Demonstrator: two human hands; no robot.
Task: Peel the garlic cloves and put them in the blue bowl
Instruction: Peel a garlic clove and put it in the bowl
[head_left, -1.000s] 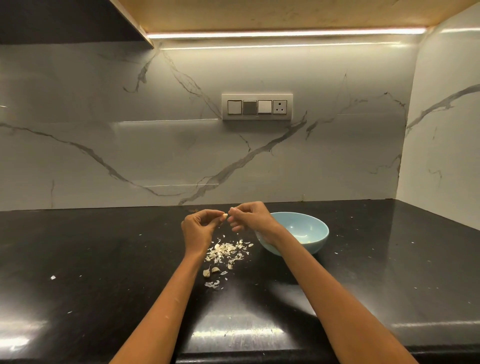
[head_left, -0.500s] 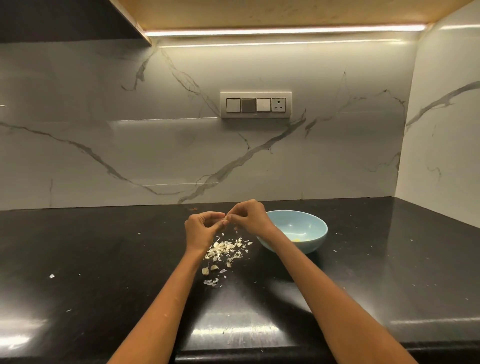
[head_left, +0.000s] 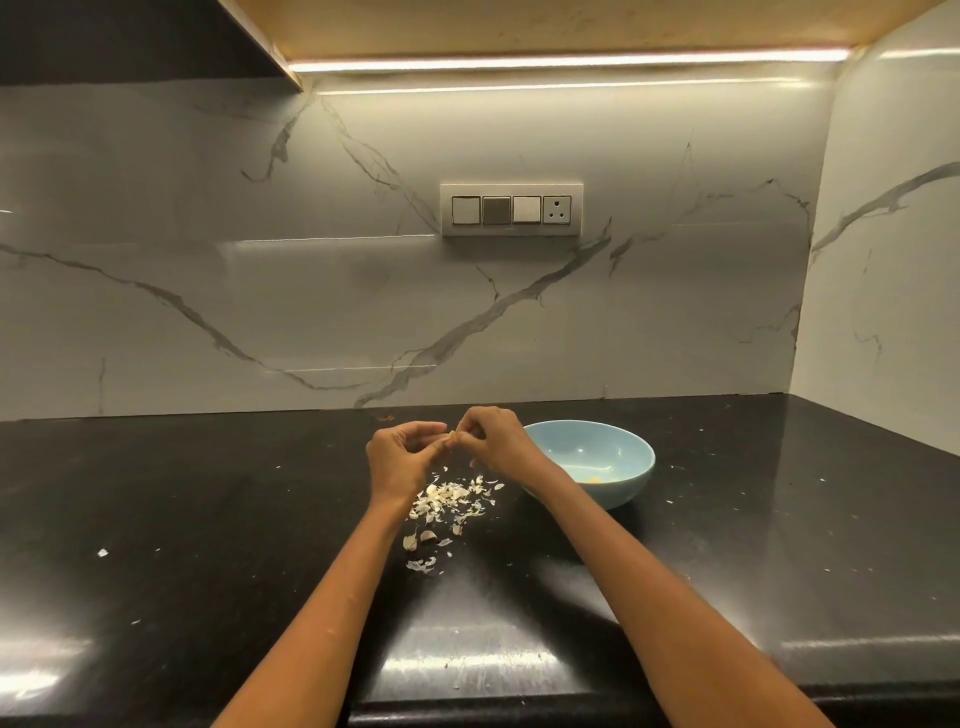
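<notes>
A small garlic clove is pinched between my left hand and my right hand, both raised a little above the black counter. Fingers of both hands curl round the clove. Below them lies a heap of pale garlic skins. Two unpeeled cloves sit at the near end of that heap. The blue bowl stands just right of my right hand, with something small and yellowish at its bottom. My right wrist hides the bowl's left rim.
The black counter carries scattered skin flecks. A marble backsplash rises behind with a switch panel. A white side wall closes the right. The counter's front edge runs across the bottom.
Both hands have stayed together over the skin heap, fingers working the clove slightly. The bowl has not moved.
</notes>
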